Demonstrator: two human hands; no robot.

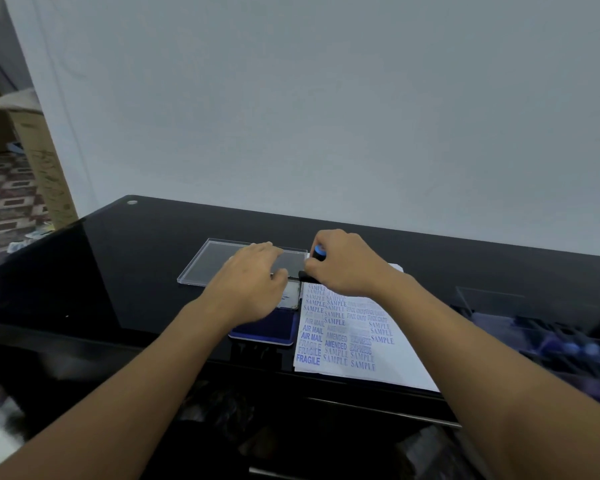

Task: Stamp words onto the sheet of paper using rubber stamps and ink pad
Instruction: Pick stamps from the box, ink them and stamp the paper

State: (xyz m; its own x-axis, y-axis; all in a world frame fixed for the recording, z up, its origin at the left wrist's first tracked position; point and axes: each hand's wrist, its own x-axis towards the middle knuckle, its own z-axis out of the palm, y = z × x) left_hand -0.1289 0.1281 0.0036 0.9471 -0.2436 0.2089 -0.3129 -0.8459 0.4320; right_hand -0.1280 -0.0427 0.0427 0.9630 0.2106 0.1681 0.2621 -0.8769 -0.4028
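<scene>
Currently your right grip (343, 265) is curled round a rubber stamp (318, 252) with a blue knob on top and a black base. The fingers pinch its handle from both sides, and the base is down at the far left corner of the sheet of paper (402, 362). You cannot tell whether the base actually presses the sheet, because your fingers hide its underside.

The sheet lies on the black glass desk (118, 271), close to the front edge and a little right of the middle. Its left half carries columns of blue stamped words: SAMPLE many times, then AIR MAIL, AMENDED, FRAGILE and some fainter lines too blurred to read.

Your left grip (250, 282) is spread, palm down with the fingers nearly straight, and holds nothing. It hangs over the ink pad (267, 332), which sits just beside the sheet's left edge with its dark blue face open. Its metal lid (291, 296) shows beyond the thumb. The fingertips reach over a clear plastic tray (201, 263) lying flat behind the pad, toward the back edge; whether they touch it is not clear.

Near the right edge of the desk stands a clear box (534, 327) holding more dark stamps with blue tops, all blurred.
</scene>
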